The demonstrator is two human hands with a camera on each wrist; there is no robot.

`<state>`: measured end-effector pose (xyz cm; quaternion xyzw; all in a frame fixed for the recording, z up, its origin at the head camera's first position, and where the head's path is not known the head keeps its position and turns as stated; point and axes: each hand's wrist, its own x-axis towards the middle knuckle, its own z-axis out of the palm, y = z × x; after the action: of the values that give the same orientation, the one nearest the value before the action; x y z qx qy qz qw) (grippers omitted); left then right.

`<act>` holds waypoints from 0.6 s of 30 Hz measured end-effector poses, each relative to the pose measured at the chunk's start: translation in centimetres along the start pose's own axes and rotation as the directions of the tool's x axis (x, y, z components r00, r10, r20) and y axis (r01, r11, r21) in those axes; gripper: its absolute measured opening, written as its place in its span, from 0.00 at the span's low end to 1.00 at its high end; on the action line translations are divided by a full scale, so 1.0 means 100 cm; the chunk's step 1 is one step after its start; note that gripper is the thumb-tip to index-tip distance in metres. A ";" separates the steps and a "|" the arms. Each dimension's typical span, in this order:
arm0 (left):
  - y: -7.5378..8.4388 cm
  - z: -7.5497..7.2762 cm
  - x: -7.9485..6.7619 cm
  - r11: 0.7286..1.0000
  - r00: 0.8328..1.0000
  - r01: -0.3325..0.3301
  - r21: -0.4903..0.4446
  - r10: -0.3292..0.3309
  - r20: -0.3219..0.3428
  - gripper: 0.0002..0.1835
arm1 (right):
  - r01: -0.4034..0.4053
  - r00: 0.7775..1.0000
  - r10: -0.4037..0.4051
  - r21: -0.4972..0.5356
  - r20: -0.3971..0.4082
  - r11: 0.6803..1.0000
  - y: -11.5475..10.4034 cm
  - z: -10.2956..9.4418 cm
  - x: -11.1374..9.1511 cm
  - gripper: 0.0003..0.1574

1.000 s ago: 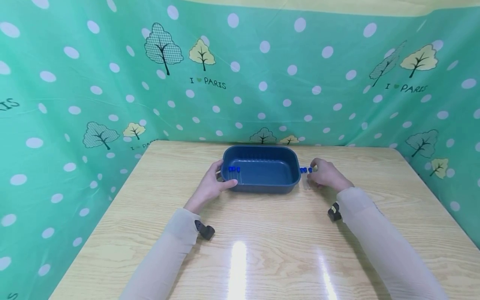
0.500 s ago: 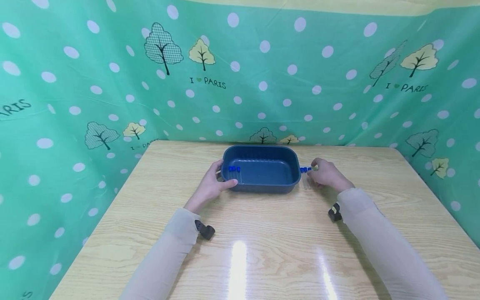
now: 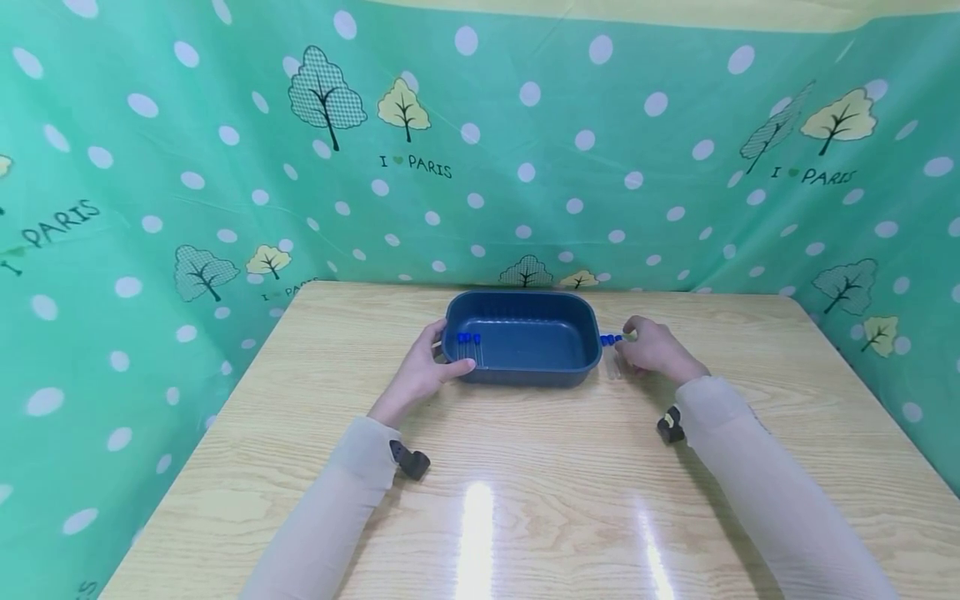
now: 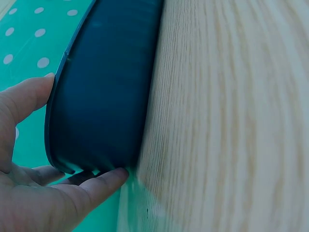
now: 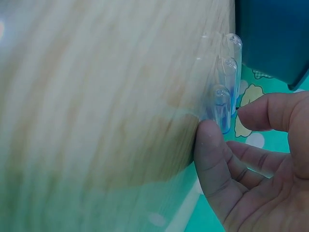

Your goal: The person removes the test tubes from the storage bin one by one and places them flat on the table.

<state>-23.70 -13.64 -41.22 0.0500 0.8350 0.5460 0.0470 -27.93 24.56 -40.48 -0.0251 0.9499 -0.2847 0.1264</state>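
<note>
At the right fingers [image 5: 211,159]; blue-capped tubes [image 5: 226,75]

In the head view, the right hand [image 3: 652,347] hides part of the outer tubes [image 3: 612,367] right of centre, and a yellowish speck [image 3: 630,337] at its fingertips is too small to identify. Both sleeves [image 3: 322,517] run off the bottom edge; the curtain's [image 3: 487,200] lettering is cut off at the lower left. In the left wrist view, the box [image 4: 104,82] leaves at the top, the left hand [image 4: 53,179] at the left edge. In the right wrist view, the tubes' caps blur at right of centre
</note>
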 end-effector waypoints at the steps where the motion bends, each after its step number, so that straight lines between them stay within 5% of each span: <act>1: 0.000 0.000 0.000 1.000 1.000 -0.001 -0.001 0.001 0.001 0.50 | 0.002 1.000 -0.002 0.003 0.001 1.000 0.000 0.000 0.000 0.31; 18: -0.001 -0.001 0.003 1.000 1.000 -0.008 -0.025 0.008 0.007 0.49 | 0.027 0.998 -0.027 0.007 -0.053 1.000 -0.002 -0.001 0.000 0.31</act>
<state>-24.02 -13.71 -41.31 0.0546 0.8278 0.5562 0.0482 -28.01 24.44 -40.24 -0.0299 0.9514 -0.2906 0.0977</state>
